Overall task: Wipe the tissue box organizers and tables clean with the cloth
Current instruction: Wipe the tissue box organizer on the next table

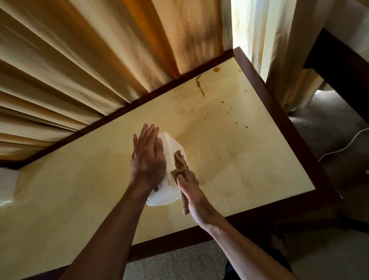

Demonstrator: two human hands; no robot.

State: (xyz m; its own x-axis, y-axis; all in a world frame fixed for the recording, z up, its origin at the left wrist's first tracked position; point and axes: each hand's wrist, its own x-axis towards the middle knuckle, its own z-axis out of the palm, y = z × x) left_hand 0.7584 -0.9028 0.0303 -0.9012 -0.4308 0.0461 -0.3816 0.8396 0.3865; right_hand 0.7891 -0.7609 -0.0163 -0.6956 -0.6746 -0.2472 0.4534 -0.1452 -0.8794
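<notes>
A white tissue box organizer [171,147] stands tilted on the cream-topped table [251,163] with a dark wood rim. My left hand [148,157] lies flat against the organizer's left side, fingers straight, steadying it. My right hand [190,186] presses a brown cloth [179,162] against the organizer's right face; one end of the cloth hangs below my palm. Brown stains and drips [200,87] mark the far part of the table top.
Gold curtains [88,63] hang directly behind the table's far edge. A second white organizer [1,185] sits at the table's left end. A dark wood furniture frame [345,68] stands at the right. A white cable [344,146] lies on the grey carpet.
</notes>
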